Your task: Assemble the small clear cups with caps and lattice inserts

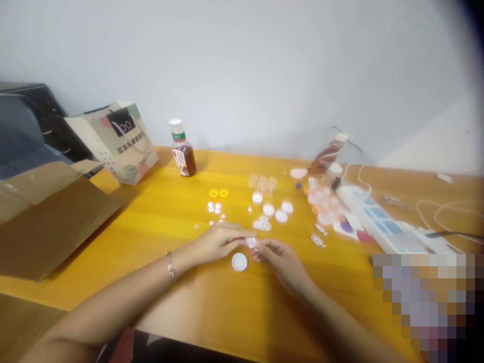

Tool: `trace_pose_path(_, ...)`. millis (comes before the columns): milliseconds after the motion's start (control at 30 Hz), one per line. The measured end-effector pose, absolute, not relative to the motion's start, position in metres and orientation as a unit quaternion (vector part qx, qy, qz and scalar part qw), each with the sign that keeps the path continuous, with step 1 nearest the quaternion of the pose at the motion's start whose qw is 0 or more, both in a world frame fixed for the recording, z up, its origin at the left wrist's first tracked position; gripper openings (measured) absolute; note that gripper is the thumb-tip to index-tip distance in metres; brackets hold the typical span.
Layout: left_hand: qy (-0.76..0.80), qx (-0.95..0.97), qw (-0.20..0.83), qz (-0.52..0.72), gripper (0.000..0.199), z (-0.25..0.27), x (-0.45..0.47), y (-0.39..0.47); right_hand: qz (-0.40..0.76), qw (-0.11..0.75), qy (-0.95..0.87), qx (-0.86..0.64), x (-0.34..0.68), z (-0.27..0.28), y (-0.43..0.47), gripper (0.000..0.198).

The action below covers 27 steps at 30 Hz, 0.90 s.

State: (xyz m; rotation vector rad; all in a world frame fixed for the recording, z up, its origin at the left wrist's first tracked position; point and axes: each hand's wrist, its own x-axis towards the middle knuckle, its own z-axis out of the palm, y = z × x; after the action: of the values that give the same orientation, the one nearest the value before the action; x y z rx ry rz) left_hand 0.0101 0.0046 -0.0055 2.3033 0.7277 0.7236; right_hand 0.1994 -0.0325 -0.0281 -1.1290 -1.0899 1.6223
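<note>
Left hand [223, 241] and right hand [279, 256] pinch a small white piece [250, 243] between them, near a round white cap [239, 262] on the table [212, 307]. Assembly seems unfinished: 4 white discs [281, 216], 2 yellow discs [224, 193] and a white pile [262, 224] lie loose.

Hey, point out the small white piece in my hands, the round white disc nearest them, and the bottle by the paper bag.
Small white piece [250, 243]: head view, on its middle.
Round white disc [239, 262]: head view, middle of its upper face.
Bottle [181, 158]: head view, on its label.
</note>
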Motion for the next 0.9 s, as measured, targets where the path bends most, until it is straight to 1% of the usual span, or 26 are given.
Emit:
trace_pose_path(333,0.287,0.836,0.379,0.273,0.029,-0.003,0.012,0.002,0.630,0.418,-0.465,-0.461,0.198,-0.025,-0.034,0.015)
trace_pose_path(533,0.327,0.803,0.419,0.269,0.028,-0.002,0.015,0.000,0.612,0.418,-0.483,-0.466,0.199,-0.025,-0.033,0.016)
trace_pose_path(733,0.363,0.753,0.452,0.311,0.020,-0.008,0.020,-0.002,0.591,0.428,-0.481,-0.487,0.197,-0.024,-0.034,0.019)
trace_pose_path(900,0.373,0.715,0.483,0.341,0.017,-0.011,0.029,-0.008,0.569,0.444,-0.483,-0.496,0.195,-0.024,-0.035,0.021)
